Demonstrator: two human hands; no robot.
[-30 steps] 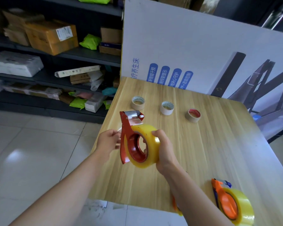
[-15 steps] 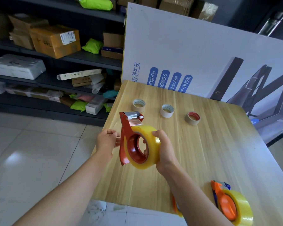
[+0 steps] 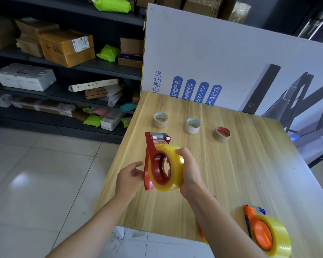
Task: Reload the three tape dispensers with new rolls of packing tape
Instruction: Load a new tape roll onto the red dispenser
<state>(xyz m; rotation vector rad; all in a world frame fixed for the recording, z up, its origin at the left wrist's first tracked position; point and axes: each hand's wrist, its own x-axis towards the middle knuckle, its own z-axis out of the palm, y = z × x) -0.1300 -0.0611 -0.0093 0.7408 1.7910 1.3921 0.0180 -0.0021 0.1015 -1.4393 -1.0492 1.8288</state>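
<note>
Held above the middle of the pale wood-grain table [image 3: 241, 164]: red dispenser [image 3: 149, 161] loaded with a yellow tape roll [image 3: 175, 172]. Right hand [image 3: 191, 172] wrapped round the roll from 3 o'clock, thumb on top, fingers through the core. Left hand [image 3: 129, 176] at 9 o'clock, loosely open, gripping nothing, fingertips at the red frame's edge; contact impossible to tell. At 12 o'clock on the table, a row of three cardboard cores [image 3: 193, 125]. At 5 o'clock, an orange dispenser [image 3: 263, 231] with a full roll. Behind the table, a white printed board [image 3: 213, 53]; at 10 o'clock, dark shelves [image 3: 104, 68] of parcels over glossy floor tiles [image 3: 35, 174].
</note>
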